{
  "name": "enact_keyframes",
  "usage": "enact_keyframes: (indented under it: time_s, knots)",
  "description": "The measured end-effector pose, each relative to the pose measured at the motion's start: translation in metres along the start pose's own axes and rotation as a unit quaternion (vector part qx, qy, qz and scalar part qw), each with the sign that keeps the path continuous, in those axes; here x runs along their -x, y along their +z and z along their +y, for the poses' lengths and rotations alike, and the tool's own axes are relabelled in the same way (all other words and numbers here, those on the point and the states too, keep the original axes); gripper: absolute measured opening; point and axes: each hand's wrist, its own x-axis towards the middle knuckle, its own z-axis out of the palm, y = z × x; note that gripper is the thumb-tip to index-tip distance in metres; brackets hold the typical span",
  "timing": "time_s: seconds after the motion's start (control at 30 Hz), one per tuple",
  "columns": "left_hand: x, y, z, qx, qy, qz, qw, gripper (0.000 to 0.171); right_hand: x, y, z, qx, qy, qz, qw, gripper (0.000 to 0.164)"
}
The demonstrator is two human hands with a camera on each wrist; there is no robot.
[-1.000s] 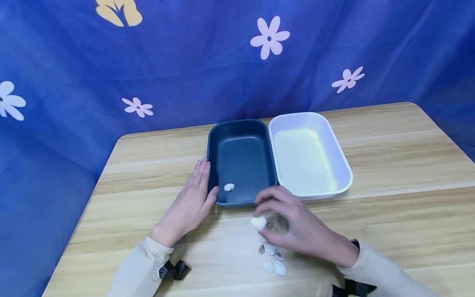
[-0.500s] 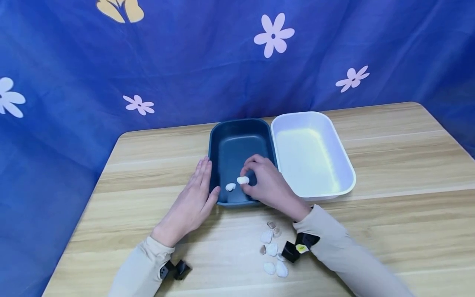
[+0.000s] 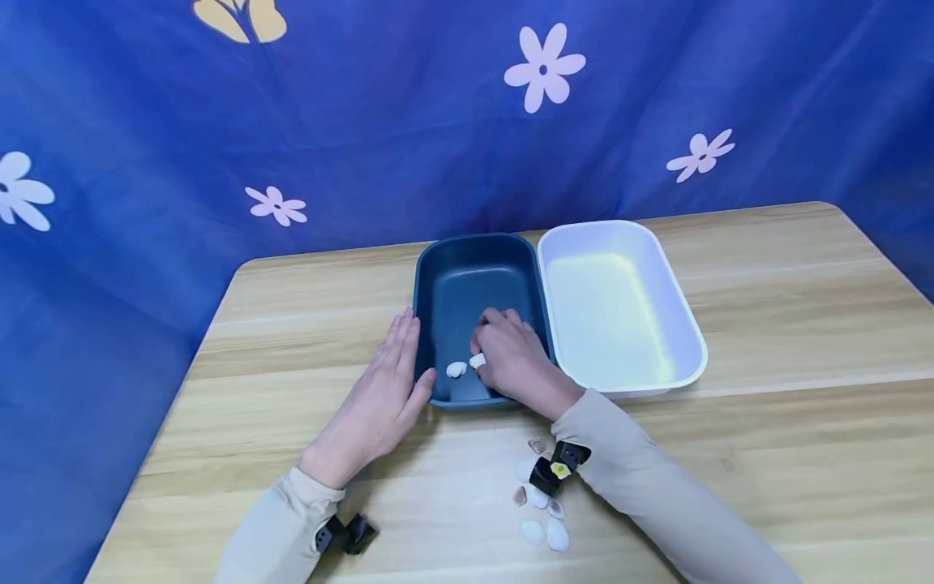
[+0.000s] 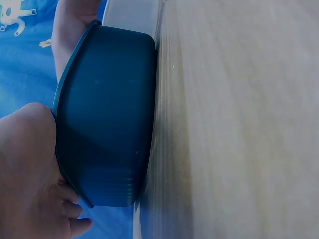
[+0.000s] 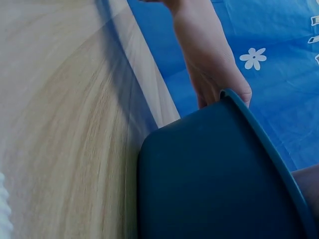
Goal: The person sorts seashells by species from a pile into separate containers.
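Inside the dark blue tray [image 3: 474, 280], near its front end, my right hand [image 3: 516, 357] pinches a white seashell [image 3: 477, 361] low at the tray floor. Just left of it lies another ribbed white seashell [image 3: 456, 370]. My left hand [image 3: 368, 405] rests along the tray's left side, fingers straight and thumb at the front corner. The left wrist view shows that hand [image 4: 27, 169] against the rim of the tray [image 4: 104, 109]. In the right wrist view the tray's outer wall [image 5: 209, 174] hides the held shell and the right hand's fingertips.
A white tray [image 3: 613, 316] stands right beside the dark one. Several loose seashells [image 3: 558, 534], white and brownish, lie on the wooden table [image 3: 788, 365] in front, partly hidden by the right wrist camera [image 3: 547, 476]. Behind the table hangs a blue flowered curtain [image 3: 401, 122].
My right hand has carried the white seashell from the pile on the table forward into the dark blue tray and lowered it beside the other shell. The left hand stays against the tray.
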Motion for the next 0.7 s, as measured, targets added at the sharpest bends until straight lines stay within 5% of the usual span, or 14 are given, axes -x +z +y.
enact_keyframes:
  time_s: [0.7]
  knots:
    - [-0.001,0.0006,0.001,0.002,0.001,0.002,1.0,0.066,-0.0047,0.002,-0.0025,0.019,0.027,-0.027,0.999,0.01]
